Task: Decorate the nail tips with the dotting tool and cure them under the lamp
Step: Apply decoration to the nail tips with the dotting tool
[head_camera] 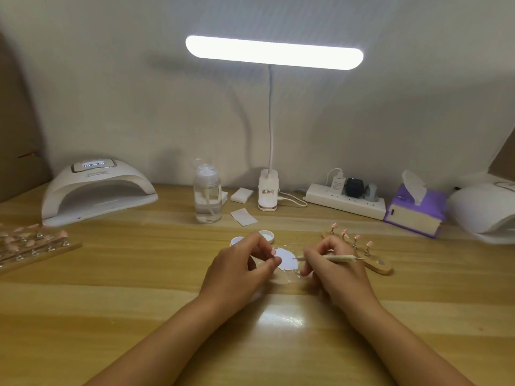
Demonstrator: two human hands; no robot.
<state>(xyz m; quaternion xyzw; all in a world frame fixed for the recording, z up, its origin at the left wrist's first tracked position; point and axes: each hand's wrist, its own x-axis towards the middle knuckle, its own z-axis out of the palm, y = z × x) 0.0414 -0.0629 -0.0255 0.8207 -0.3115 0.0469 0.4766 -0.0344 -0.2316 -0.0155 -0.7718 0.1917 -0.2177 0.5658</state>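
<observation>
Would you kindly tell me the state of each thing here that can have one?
desk lamp, lit
left curing lamp, display lit
pump bottle, upright, part full
white jar, open
dotting tool, held, tip at the white paint
right hand, grips the dotting tool
left hand, fingertips pinched, contents unclear
nail tips, mounted on the stand
tissue box, one tissue sticking up
</observation>
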